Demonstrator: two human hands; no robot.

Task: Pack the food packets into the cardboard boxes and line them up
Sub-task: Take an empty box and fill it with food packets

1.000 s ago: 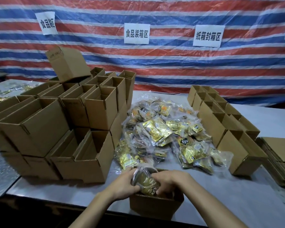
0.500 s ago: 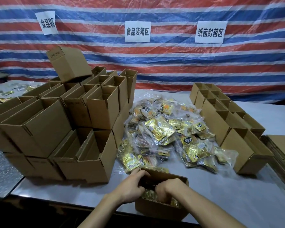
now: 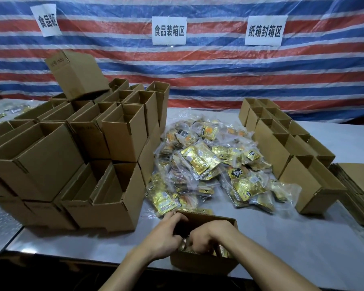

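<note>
Packets [image 3: 222, 252] inside box [image 3: 202, 264]; hands [image 3: 164, 238] [image 3: 210, 236] in it

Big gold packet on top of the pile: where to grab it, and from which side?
Probably pinch the big gold packet by its near edge, coming from above on the near side. It lies flat and uppermost on the pile, so only its edges offer a pinch. The box stack and box row crowd both sides.
</note>
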